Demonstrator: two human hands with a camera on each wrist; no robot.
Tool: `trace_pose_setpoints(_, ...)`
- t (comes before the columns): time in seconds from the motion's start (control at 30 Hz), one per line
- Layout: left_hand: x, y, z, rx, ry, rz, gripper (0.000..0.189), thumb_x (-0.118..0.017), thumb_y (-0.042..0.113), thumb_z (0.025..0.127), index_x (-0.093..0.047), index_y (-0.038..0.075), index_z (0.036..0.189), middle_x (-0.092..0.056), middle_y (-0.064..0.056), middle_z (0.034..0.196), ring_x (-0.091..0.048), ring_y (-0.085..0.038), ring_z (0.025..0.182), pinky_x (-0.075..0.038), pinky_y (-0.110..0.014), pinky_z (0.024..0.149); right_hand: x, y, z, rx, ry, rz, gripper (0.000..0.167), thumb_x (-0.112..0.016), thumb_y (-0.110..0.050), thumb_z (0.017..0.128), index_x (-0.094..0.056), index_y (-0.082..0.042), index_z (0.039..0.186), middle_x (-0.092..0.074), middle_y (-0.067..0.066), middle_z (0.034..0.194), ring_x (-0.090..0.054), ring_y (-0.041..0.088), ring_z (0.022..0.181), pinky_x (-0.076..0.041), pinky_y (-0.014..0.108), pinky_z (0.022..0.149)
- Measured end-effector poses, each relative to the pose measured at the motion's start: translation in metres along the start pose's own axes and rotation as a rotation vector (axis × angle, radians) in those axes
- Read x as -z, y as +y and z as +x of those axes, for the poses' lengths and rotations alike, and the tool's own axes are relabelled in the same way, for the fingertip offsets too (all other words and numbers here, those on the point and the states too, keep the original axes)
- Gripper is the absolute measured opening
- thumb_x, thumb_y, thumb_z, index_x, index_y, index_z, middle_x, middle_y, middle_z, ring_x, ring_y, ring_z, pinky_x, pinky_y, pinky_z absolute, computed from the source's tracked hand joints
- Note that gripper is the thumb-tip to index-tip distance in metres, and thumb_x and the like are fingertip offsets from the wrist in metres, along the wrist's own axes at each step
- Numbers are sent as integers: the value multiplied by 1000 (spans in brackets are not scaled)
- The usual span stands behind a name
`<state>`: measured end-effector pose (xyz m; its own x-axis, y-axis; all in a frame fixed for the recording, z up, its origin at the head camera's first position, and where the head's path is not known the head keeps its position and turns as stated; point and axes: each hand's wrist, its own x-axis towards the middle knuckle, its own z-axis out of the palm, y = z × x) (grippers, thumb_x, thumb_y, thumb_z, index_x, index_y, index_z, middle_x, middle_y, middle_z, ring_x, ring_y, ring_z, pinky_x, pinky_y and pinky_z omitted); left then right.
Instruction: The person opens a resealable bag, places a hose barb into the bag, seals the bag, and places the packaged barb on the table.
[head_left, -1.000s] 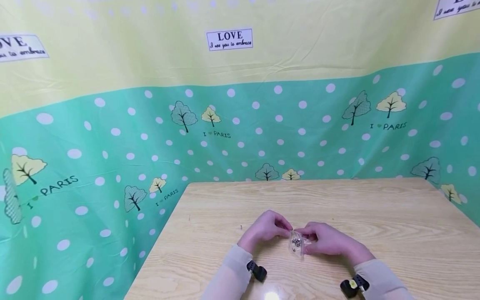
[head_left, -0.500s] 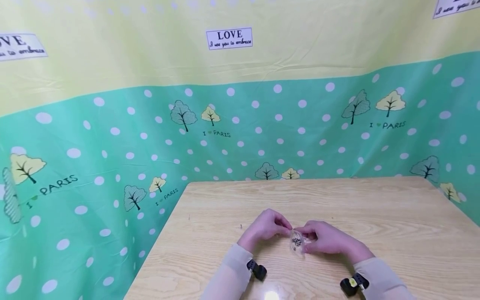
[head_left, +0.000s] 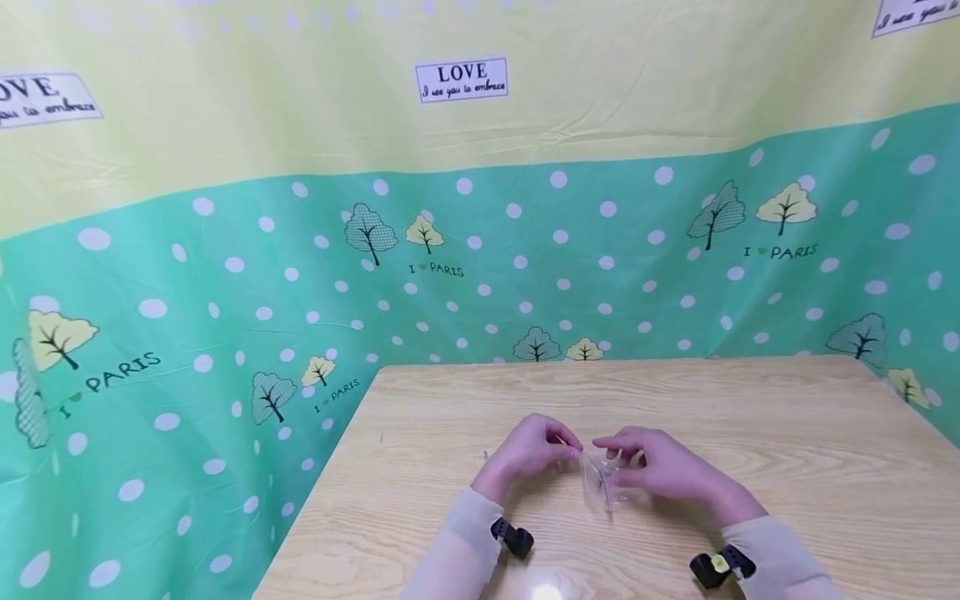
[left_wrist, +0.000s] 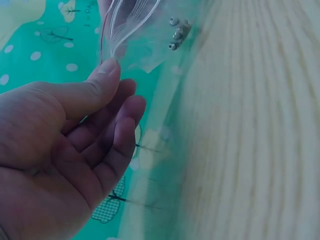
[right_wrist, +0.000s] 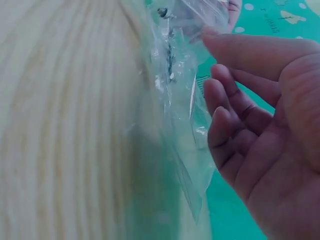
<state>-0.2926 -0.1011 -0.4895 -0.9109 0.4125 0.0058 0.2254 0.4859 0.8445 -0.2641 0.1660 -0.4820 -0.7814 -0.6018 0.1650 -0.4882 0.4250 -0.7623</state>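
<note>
A clear zip-lock bag [head_left: 594,492] hangs upright above the table in the head view. My left hand [head_left: 527,450] pinches its top corner between thumb and fingers, beside the zip strip with a red line in the left wrist view. Several small metal pieces [left_wrist: 178,34], perhaps screws, lie inside the bag. On the other side is my right hand [head_left: 667,467], its fingers loosely bent and apart. Its thumb [right_wrist: 235,44] is at the bag's upper edge in the right wrist view; whether it touches the plastic I cannot tell.
The wooden table [head_left: 420,500] runs back to a green and yellow printed curtain [head_left: 480,250]. A tiny dark bit [head_left: 486,455] lies on the table left of my left hand. Each wrist wears a small black camera [head_left: 517,540].
My right hand has loosened from the bag and shifted slightly right and up, its fingers spreading. The bag has turned and hangs longer, its metal pieces less visible. My left hand keeps its pinch.
</note>
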Motion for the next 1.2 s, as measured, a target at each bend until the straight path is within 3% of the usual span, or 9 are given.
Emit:
trace_pose_setpoints(0.2,4,3,1,-10,30,-27,5,-84,15,93,-83,19,93,-73,6,84,-62,-11,73,-49,-27,62,4,-9,-1,18,80,9,48,-81,-22,97,-69,-1,138,-70,-4,104,-64,9,94,-56,28,78)
trace_pose_setpoints(0.4,5,6,1,-12,52,-86,5,-83,14,94,-82,18,96,-74,5,84,-71,-22,81,-52,-28,65,3,-15,-7,-94,166,-2,33,-76,-28,102,-75,-8,129,-72,-9,103,-65,7,95,-56,29,81)
trace_pose_setpoints(0.53,5,9,0,-22,75,-132,3,-81,17,96,-81,17,99,-76,1,87,-74,-28,86,-56,-34,70,0,-20,-13,-137,222,-9,28,-82,-35,96,-76,-13,112,-72,-6,99,-66,13,93,-54,29,78)
trace_pose_setpoints(0.77,7,16,0,-44,110,-167,4,-81,21,97,-80,18,100,-76,2,88,-74,-23,82,-57,-38,73,-5,-25,-17,-68,217,-57,36,-93,-41,83,-70,-19,100,-71,1,97,-65,26,94,-51,29,72)
trace_pose_setpoints(0.9,8,18,-2,-56,130,-188,4,-81,20,97,-80,17,100,-76,3,88,-72,-16,79,-60,-48,78,-5,-27,-18,-28,228,-140,28,-92,-42,85,-70,-26,94,-70,-7,93,-64,18,90,-50,29,72)
trace_pose_setpoints(1.07,11,21,-2,-85,167,-236,4,-81,17,97,-80,15,101,-76,3,90,-70,-13,76,-58,-62,86,-4,-30,-17,-38,313,-213,14,-86,-35,92,-74,-29,90,-67,-20,89,-61,6,87,-51,29,73)
trace_pose_setpoints(1.2,16,24,-2,-117,193,-254,5,-80,17,98,-80,15,102,-76,3,91,-69,-13,76,-58,-58,82,0,-33,-16,-27,411,-236,9,-85,-26,94,-77,-25,92,-68,-20,89,-62,5,85,-52,30,72)
